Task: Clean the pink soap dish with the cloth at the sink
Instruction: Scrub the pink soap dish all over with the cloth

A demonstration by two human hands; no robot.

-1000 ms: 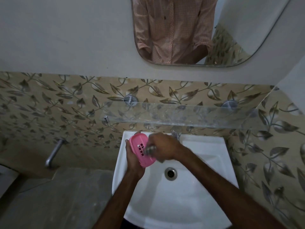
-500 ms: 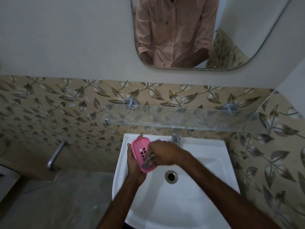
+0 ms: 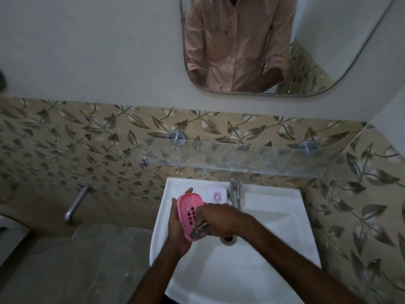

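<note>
Left hand (image 3: pixel 175 229) cups the dish (image 3: pixel 188 202) from behind, fingers curled round its rim, holding it tilted over the left of the sink (image 3: pixel 263 216). Right hand (image 3: pixel 219 222), fingers bunched round the cloth (image 3: pixel 199 231), has slid in the last second from the slotted middle down to the near end. The scrubbing looks well under way, sweeping along the inside.

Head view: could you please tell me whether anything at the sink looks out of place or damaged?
Nothing stands out. The left hand holds the pink soap dish tilted over the sink while the right hand holds the cloth against it. No spill or damage shows, though dim light hides fine detail.
</note>
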